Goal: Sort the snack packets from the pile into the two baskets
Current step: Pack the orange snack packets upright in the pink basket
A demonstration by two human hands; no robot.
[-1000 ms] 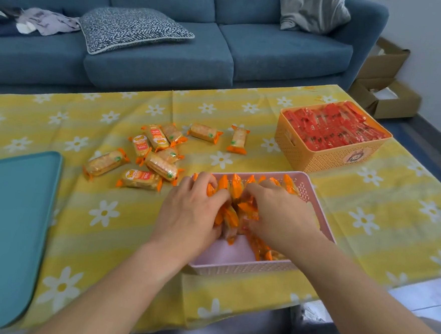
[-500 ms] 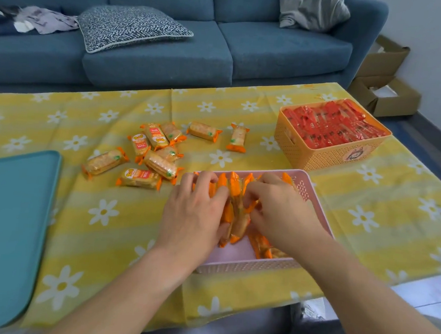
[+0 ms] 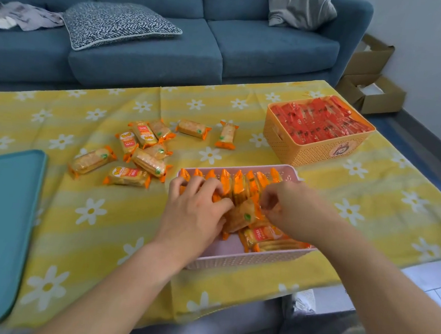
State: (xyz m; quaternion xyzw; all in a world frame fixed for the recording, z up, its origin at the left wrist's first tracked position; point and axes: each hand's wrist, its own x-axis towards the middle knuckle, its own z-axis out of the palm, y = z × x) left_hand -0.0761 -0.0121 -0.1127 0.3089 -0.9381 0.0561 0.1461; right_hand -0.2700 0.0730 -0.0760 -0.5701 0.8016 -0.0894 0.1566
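Both hands at centre frame in the pink basket (image 3: 249, 260), left hand (image 3: 195, 214) and right hand (image 3: 292, 211) each with grip clamped on the orange packet (image 3: 242, 215), loose packets (image 3: 139, 152) upper left on the worktop (image 3: 86, 209), orange basket (image 3: 311, 152) of red packets upper right.

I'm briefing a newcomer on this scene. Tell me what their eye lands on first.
Both hands, left hand and right hand, busy among orange packets in the pink basket at the near table edge. Behind it to the right, the orange basket packed with red packets; to the left, loose orange packets scattered on the yellow daisy cloth.
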